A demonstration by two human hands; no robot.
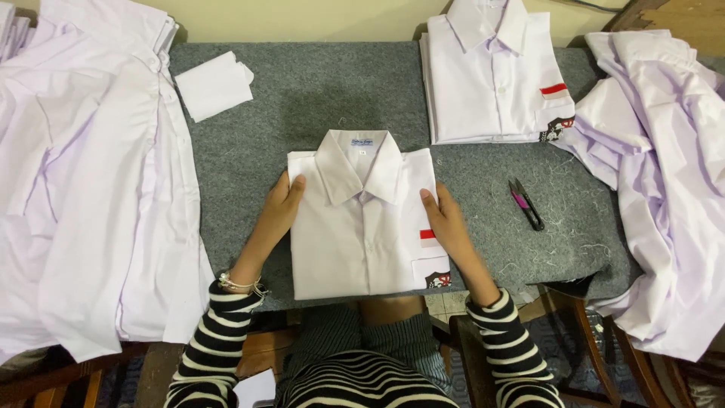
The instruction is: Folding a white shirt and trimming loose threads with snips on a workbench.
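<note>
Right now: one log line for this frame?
left hand: on folded white shirt left edge | right hand: on its right edge | thread snips: lying on grey mat
</note>
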